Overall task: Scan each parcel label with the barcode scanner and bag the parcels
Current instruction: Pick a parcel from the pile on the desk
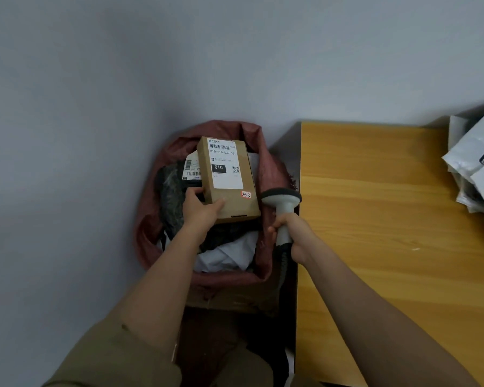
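Standing over a grey floor (53,163) that fills most of the view, we have a yellow wooden table (375,219) on our right and a dark red sack (151,219) open on the floor just beside its left edge. The sack holds black and white soft parcels (224,255), and a pile of white poly mailers (478,163) lies at the table's far right edge. Our left hand (200,208) grips the near left corner of a brown cardboard box (227,177), thumb on top and fingers curled under its side, holding it over the sack's mouth. The box carries 1 white shipping label (225,163) with a barcode and "010" in a black block, plus 1 small red-edged sticker (246,194). Our right hand (291,236) is wrapped tight around the handle of the grey barcode scanner (282,202), its head just beside the box's near right corner.
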`<state>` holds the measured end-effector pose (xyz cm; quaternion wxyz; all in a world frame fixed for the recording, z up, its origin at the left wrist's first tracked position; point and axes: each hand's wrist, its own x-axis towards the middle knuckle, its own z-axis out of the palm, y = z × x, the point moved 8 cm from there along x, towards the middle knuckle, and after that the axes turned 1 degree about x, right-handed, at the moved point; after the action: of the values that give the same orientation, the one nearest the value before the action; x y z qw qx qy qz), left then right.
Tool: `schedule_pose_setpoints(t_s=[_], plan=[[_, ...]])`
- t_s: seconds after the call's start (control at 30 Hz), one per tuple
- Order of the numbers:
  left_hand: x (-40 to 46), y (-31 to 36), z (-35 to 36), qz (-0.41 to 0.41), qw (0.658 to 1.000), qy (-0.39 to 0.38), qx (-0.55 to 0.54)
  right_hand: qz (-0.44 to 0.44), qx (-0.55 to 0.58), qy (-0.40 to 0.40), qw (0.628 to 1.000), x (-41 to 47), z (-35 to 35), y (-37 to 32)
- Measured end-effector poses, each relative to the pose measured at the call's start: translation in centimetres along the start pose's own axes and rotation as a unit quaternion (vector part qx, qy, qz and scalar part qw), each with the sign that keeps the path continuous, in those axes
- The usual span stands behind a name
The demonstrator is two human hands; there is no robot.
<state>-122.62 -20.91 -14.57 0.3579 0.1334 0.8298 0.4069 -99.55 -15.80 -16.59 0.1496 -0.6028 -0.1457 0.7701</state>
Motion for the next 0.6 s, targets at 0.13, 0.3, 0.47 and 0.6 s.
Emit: schedule_pose_setpoints(t_s=[0.13, 0.3, 0.47, 0.6], plan=[[0.3, -0.5, -0.3, 0.0, 1.0, -0.003, 0.016, 0.033, 0.021, -0.019, 0.999, 1.2, -0.3, 1.2], [0.4, -0.6, -0.9, -0.002, 1.0, 0.004, 0.024, 0.066, 0.096, -0.085, 0.989, 1.7, 1.4, 2.6], [0.4, -0.5, -1.8, -0.013, 0.999, 0.011, 0.03, 0.063, 0.129, -0.087, 0.986, 1.2, 1.5, 2.2], [-0.1, 0.5, -1.9, 0.006, 0.999, 0.024, 0.043, 0.016, 0.194, -0.158, 0.968, -1.4, 0.1, -0.7]])
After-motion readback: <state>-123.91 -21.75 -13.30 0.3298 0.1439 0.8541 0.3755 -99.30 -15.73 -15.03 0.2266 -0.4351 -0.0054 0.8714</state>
